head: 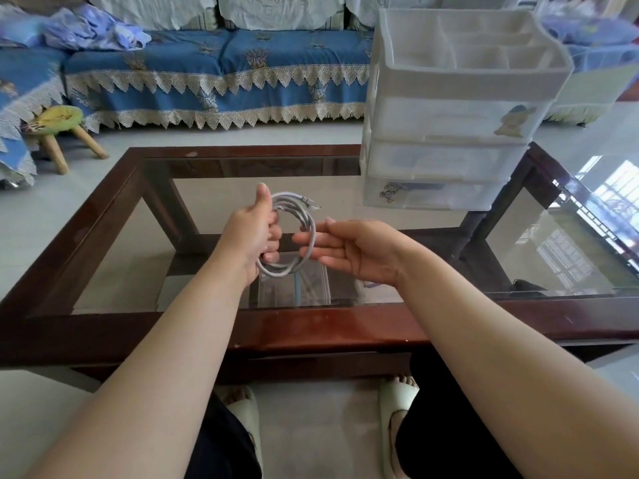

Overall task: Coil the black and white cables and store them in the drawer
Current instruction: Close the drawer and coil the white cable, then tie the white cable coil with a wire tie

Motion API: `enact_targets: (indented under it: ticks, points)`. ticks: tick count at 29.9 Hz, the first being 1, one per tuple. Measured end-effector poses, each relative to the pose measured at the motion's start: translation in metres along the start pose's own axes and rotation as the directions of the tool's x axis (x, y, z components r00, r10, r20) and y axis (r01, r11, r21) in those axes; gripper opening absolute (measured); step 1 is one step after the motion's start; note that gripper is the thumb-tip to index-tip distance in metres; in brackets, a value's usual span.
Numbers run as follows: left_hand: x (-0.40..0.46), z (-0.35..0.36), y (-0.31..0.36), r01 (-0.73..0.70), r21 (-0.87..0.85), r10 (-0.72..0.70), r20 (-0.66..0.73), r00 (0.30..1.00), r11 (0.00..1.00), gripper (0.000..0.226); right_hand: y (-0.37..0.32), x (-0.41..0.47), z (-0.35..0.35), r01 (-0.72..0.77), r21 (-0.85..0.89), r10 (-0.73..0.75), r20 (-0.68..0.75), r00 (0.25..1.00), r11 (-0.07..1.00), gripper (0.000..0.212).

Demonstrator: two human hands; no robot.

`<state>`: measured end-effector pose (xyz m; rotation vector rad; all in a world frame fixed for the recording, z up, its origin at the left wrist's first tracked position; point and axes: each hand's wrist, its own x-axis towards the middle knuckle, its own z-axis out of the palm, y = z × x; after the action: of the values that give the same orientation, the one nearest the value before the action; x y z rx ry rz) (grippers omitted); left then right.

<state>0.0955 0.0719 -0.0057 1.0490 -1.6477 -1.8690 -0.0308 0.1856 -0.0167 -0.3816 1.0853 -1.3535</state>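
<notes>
Above the glass table point(321, 326), mid-air, head view: white cable point(300, 216) is wound into a round coil of several loops, held upright, its plane roughly edge-on between the two hands. Left hand point(254, 233) grips the coil's left side, fingers curled round the bundle, thumb sticking up. Right hand point(349, 248) is at the coil's right side, fingers straight and close together, tips touching or passing just behind the strands; not clamped as far as I can see. One plug end pokes out at the coil's top right, loose.

Key relation: drawer unit point(453, 112) stands on the table's far right, up and right of the coil, nearer the right hand. All three drawer fronts look closed, so a drawer likely has to be pulled out before the coil goes in; right hand is the free one for that. Nothing stands between hands and unit.

Black cable: not visible; cannot tell where it is. Judgement: white coil about done, storing not yet done.

Around: clear box point(294, 285) under the glass, sofa point(214, 70) behind, small stool point(58, 126) at far left.
</notes>
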Motion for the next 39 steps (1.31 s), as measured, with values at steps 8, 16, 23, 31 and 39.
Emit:
enact_targets:
  ticks: [8, 16, 23, 31, 39]
  points:
    - [0.014, 0.018, -0.008, 0.083, 0.034, -0.081, -0.054, 0.995, 0.996, 0.056, 0.008, 0.004, -0.012, -0.080, -0.067, 0.079, -0.013, 0.997, 0.995, 0.019]
    - [0.034, 0.028, -0.010, 0.194, -0.074, -0.202, -0.123, 0.972, 0.978, 0.048, 0.001, 0.011, -0.032, -0.077, -0.663, -0.202, -0.334, 0.921, 0.745, 0.026]
    - [0.042, 0.036, -0.006, 0.174, -0.085, -0.181, -0.084, 0.980, 0.981, 0.046, -0.013, 0.060, -0.096, -0.488, -0.869, -0.514, -0.455, 0.728, 0.077, 0.050]
    - [0.046, 0.043, -0.005, 0.123, 0.038, -0.121, -0.056, 0.991, 0.992, 0.051, -0.019, 0.082, -0.127, -0.554, -0.832, -0.674, -0.390, 0.627, -0.034, 0.042]
    - [0.047, 0.041, -0.002, 0.129, 0.003, -0.129, -0.025, 0.991, 0.992, 0.050, -0.013, 0.085, -0.134, -0.572, -0.816, -0.680, -0.371, 0.632, -0.086, 0.040]
